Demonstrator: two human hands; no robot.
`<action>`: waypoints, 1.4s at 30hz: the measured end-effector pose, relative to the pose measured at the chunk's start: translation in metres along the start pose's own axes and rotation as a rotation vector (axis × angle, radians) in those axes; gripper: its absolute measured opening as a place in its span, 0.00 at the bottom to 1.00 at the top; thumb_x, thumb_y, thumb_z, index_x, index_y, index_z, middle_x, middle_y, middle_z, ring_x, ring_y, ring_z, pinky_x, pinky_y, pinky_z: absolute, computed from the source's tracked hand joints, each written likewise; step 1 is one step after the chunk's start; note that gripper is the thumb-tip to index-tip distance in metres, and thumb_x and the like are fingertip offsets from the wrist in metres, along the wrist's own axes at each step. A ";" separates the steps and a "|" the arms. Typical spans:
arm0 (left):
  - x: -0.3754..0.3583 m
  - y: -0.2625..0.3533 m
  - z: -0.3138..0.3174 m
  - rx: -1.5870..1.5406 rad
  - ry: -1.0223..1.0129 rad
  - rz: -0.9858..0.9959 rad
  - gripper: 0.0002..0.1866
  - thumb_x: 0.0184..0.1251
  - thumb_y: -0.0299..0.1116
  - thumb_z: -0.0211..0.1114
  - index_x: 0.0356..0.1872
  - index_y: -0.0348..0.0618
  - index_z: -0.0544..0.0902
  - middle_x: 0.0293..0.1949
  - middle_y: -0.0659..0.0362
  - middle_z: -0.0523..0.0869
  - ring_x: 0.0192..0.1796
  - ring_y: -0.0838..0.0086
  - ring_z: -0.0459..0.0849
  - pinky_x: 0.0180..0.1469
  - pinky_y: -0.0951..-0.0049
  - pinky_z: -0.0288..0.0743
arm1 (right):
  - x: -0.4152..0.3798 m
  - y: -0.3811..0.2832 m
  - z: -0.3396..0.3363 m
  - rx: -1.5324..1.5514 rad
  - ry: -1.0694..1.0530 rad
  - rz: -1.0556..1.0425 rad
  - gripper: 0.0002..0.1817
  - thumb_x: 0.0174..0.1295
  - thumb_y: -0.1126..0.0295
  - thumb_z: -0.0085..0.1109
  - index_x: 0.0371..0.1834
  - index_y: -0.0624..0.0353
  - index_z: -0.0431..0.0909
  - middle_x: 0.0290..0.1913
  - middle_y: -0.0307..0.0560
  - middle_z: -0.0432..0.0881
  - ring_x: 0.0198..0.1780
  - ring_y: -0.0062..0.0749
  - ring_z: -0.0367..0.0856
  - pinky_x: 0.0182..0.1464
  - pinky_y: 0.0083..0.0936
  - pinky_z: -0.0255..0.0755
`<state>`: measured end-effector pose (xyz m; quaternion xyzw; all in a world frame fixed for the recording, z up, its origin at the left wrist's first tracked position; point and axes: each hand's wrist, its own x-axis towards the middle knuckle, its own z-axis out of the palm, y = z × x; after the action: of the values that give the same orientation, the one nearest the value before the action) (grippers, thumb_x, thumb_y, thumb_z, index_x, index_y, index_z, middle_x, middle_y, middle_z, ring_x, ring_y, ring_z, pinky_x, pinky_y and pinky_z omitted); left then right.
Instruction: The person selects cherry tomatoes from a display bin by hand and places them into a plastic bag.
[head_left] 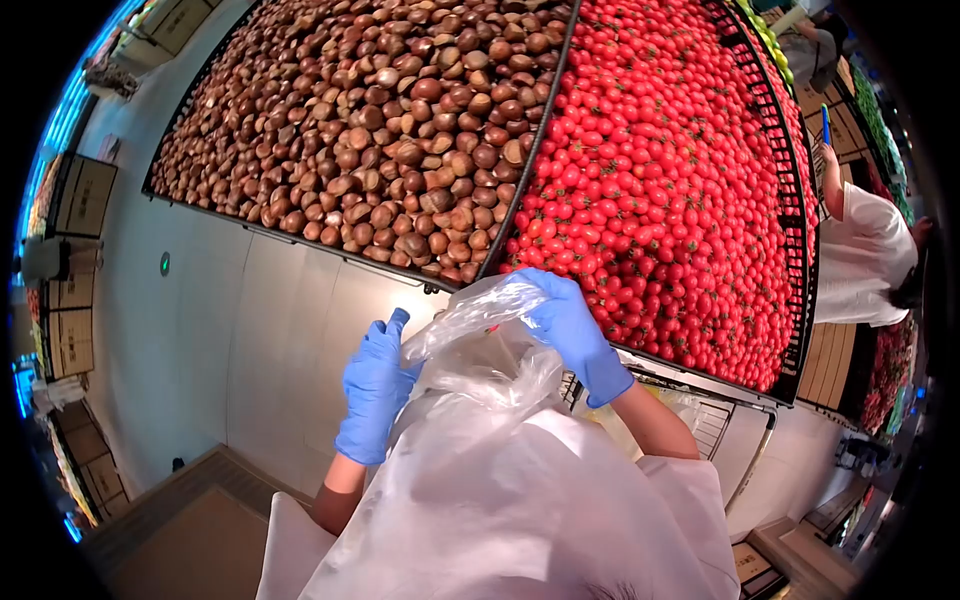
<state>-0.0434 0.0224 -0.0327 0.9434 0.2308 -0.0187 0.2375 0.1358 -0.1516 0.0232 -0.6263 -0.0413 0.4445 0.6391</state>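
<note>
Between my hands hangs a clear plastic bag (478, 330), its mouth spread and its film crumpled against my white clothing. My left hand (376, 392), in a blue glove, is closed on the bag's left side with the thumb pointing up. On the other side my right hand (572, 332), gloved in the same blue, grips the bag's upper right rim; its fingertips are partly hidden by the film. A small red spot shows through the plastic. Cherry tomatoes (660, 190) lie heaped just beyond my right hand, and chestnuts (400, 150) fill the bin to their left.
A black divider (540, 140) separates the two heaps. Under the tomatoes, near my right arm, is a wire cart (712, 425). Another person in a white top (862, 255) stands at the right. Cardboard boxes (86, 197) line the far left, across the pale tiled floor (200, 300).
</note>
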 end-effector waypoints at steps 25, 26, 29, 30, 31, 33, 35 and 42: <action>-0.008 0.019 -0.031 -1.251 -0.207 -0.533 0.16 0.68 0.42 0.56 0.31 0.39 0.84 0.15 0.71 0.69 0.16 0.88 0.61 0.19 0.83 0.50 | 0.027 0.001 -0.072 -0.749 0.507 -0.918 0.13 0.51 0.66 0.70 0.35 0.58 0.79 0.32 0.41 0.80 0.33 0.26 0.78 0.37 0.23 0.73; -0.006 0.027 -0.032 -1.268 -0.208 -0.512 0.17 0.70 0.42 0.54 0.32 0.38 0.84 0.14 0.70 0.68 0.16 0.88 0.61 0.19 0.83 0.50 | 0.032 -0.005 -0.082 -0.906 0.594 -0.938 0.11 0.51 0.68 0.70 0.34 0.57 0.78 0.30 0.41 0.79 0.31 0.28 0.78 0.34 0.24 0.73; -0.003 0.033 -0.034 -1.254 -0.262 -0.470 0.19 0.71 0.42 0.51 0.35 0.37 0.83 0.13 0.69 0.67 0.15 0.87 0.60 0.18 0.82 0.50 | 0.049 -0.015 -0.111 -1.379 0.782 -1.017 0.10 0.52 0.70 0.66 0.36 0.57 0.78 0.29 0.44 0.76 0.33 0.38 0.76 0.35 0.32 0.71; -0.003 0.033 -0.032 -1.246 -0.295 -0.469 0.18 0.72 0.42 0.51 0.35 0.37 0.83 0.13 0.69 0.67 0.15 0.87 0.61 0.18 0.81 0.50 | 0.052 -0.020 -0.112 -1.378 0.786 -1.019 0.10 0.52 0.70 0.66 0.36 0.57 0.78 0.29 0.44 0.76 0.33 0.38 0.76 0.35 0.32 0.71; -0.003 0.034 -0.031 -1.238 -0.328 -0.468 0.18 0.72 0.42 0.51 0.36 0.37 0.83 0.13 0.69 0.68 0.15 0.87 0.61 0.19 0.81 0.50 | 0.054 -0.026 -0.113 -1.434 0.797 -1.015 0.10 0.52 0.69 0.65 0.37 0.57 0.78 0.31 0.45 0.75 0.36 0.40 0.74 0.37 0.33 0.69; -0.002 0.036 -0.032 -1.230 -0.330 -0.455 0.18 0.72 0.41 0.51 0.36 0.37 0.83 0.14 0.69 0.67 0.16 0.87 0.61 0.19 0.81 0.51 | 0.059 -0.032 -0.114 -1.489 0.817 -1.007 0.11 0.52 0.68 0.63 0.38 0.56 0.77 0.34 0.46 0.73 0.39 0.41 0.73 0.39 0.35 0.68; 0.000 0.039 -0.034 -1.218 -0.340 -0.435 0.17 0.72 0.41 0.51 0.36 0.37 0.82 0.14 0.69 0.67 0.16 0.86 0.61 0.19 0.81 0.51 | 0.068 -0.030 -0.114 -1.614 0.689 -0.847 0.12 0.53 0.67 0.61 0.40 0.56 0.76 0.38 0.48 0.70 0.44 0.42 0.70 0.41 0.37 0.65; 0.008 0.047 -0.036 -1.238 -0.297 -0.461 0.15 0.70 0.40 0.54 0.36 0.37 0.81 0.16 0.69 0.67 0.17 0.87 0.62 0.19 0.82 0.50 | 0.073 -0.028 -0.111 -1.775 0.737 -0.622 0.11 0.49 0.65 0.62 0.34 0.55 0.75 0.43 0.52 0.68 0.44 0.45 0.71 0.39 0.39 0.69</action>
<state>-0.0178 0.0062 0.0187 0.5476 0.3592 -0.0629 0.7531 0.2620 -0.1860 -0.0139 -0.9352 -0.3187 -0.1542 0.0025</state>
